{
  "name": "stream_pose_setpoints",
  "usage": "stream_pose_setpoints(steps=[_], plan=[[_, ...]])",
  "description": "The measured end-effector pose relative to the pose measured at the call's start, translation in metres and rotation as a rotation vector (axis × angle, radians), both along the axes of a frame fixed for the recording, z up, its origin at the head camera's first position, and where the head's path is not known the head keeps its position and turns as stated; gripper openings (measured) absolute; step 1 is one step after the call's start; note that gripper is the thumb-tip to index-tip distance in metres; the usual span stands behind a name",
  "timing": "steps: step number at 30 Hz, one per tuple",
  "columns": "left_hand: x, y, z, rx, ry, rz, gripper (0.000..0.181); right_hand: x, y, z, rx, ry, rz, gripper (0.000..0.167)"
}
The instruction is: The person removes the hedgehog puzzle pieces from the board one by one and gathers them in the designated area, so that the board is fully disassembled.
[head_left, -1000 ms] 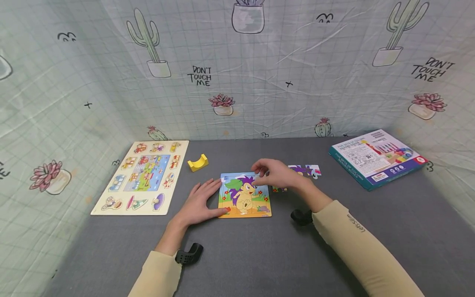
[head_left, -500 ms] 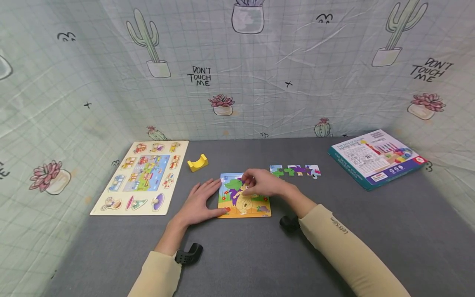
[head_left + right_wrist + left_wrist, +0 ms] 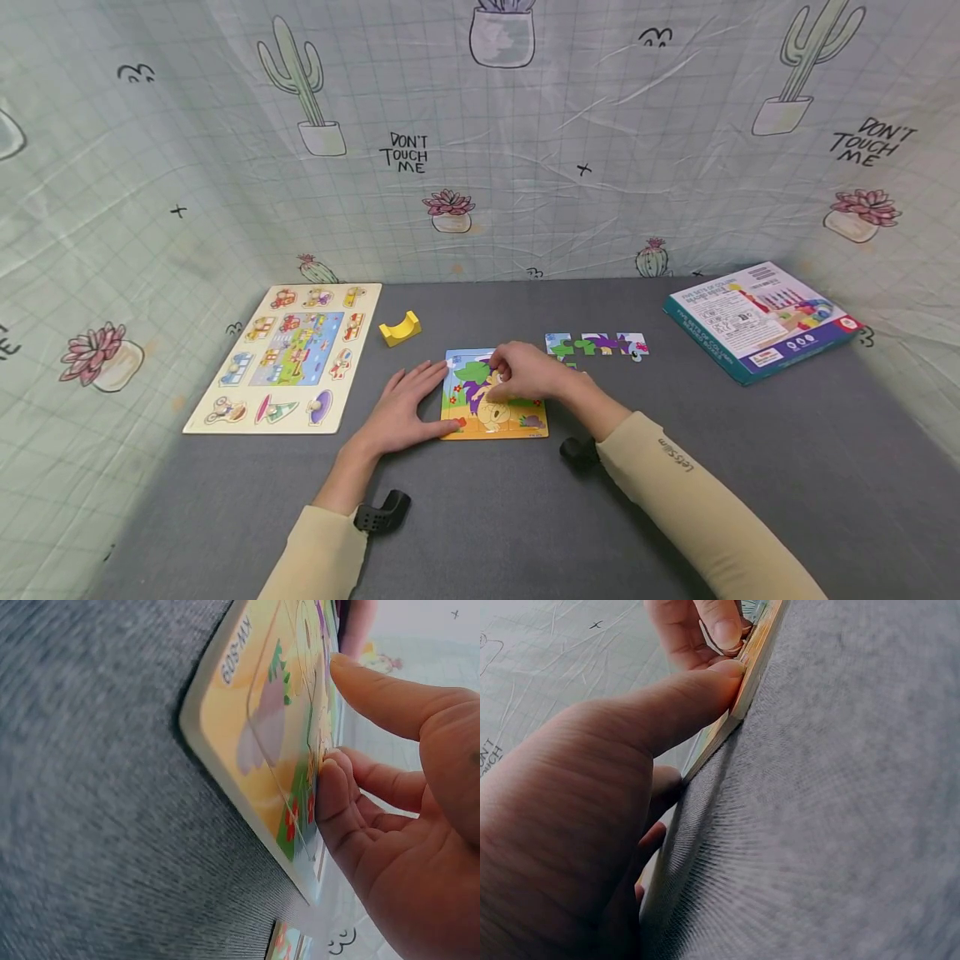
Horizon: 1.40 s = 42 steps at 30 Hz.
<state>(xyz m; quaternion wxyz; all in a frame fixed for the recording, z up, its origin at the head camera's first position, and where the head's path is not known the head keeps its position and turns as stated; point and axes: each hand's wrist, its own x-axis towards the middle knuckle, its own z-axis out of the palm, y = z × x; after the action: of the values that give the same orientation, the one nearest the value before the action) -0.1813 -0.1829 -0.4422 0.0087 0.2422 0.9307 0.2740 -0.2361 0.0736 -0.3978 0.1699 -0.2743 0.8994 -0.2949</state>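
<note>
In the head view the left hand (image 3: 405,412) lies spread at the left of the hedgehog puzzle board (image 3: 457,375), its thumb on the lower left corner and its fingers on the table. The left wrist view shows that thumb (image 3: 705,697) pressing the edge of the board (image 3: 759,664). Over the upper middle of the picture is the right hand (image 3: 528,371), thumb and bent fingers apart. From the right wrist, its fingertips (image 3: 328,769) touch the board (image 3: 217,712); no lifted piece shows between them. The hand hides part of the hedgehog.
Loose puzzle pieces (image 3: 596,343) lie behind and right of the board, one partly behind the right hand. A yellow curved block (image 3: 401,331) is at the back left. Farther left lies a cream vehicle puzzle (image 3: 341,417); a teal and white box (image 3: 765,321) is at the right.
From the upper right part of the board, the right hand has moved left and slightly down to the picture's middle, uncovering more loose pieces. The left hand stays in place.
</note>
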Motion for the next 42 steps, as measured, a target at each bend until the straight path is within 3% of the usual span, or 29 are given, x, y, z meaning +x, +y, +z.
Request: stream_pose_setpoints(steps=[5,10,25,32,42], plan=[[0.000,0.000,0.001,0.000,-0.005,0.000,0.090,0.002,-0.002,0.000,0.029,0.005,-0.004,0.045],[0.000,0.000,0.000,-0.004,-0.006,0.003,0.090,0.003,-0.001,-0.001,-0.005,-0.003,-0.015,0.048],[0.001,0.000,-0.001,0.004,0.009,0.001,0.090,0.006,0.004,-0.003,-0.176,-0.017,-0.088,0.027],[0.000,0.000,-0.001,-0.001,0.008,0.004,0.090,0.005,0.010,-0.004,-0.287,-0.021,-0.063,0.022],[-0.001,0.000,-0.002,-0.003,0.009,0.006,0.090,0.002,0.022,-0.004,-0.458,-0.106,-0.025,0.024]])
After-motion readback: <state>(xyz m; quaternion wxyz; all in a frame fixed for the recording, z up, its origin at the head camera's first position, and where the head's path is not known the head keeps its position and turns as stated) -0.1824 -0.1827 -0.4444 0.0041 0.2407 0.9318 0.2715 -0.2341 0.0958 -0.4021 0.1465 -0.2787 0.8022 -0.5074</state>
